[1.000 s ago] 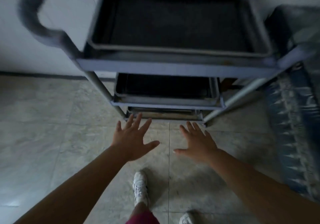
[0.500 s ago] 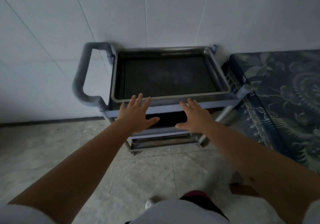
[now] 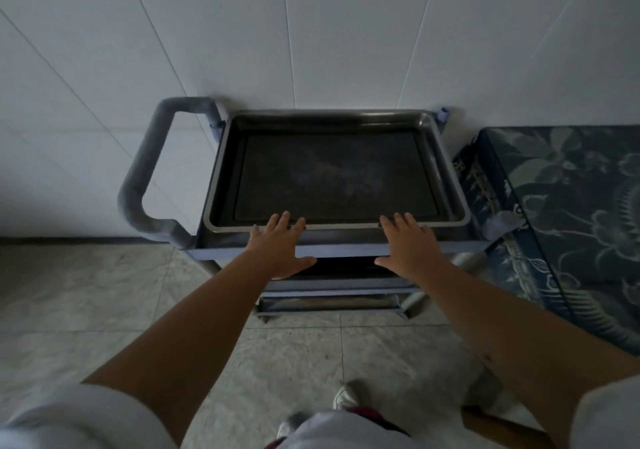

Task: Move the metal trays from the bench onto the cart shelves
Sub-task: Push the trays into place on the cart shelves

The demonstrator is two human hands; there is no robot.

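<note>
Left hand [image 3: 278, 246]: spread flat, palm down, fingers splayed; its fingertips [image 3: 284, 215] reach the near rim of the metal tray [image 3: 332, 171], thumb pointing toward the right hand.
Right hand [image 3: 408, 244]: likewise spread and empty, fingertips at the same near rim, thumb pointing toward the left hand.
Metal tray: lies flat on the top shelf of the cart [image 3: 339, 250], directly ahead of both hands.
Cart: stands against the white wall [image 3: 311, 32]; its front edge runs under both palms.
Cart handle [image 3: 145, 178]: grey tube loop, out to the left of the left hand.
Lower shelves [image 3: 332, 304]: beneath and behind the hands; contents too dark to make out.
Patterned blue surface [image 3: 571, 213]: just beyond the right hand, beside the cart.
Floor [image 3: 86, 292]: pale tiles beneath both forearms.
</note>
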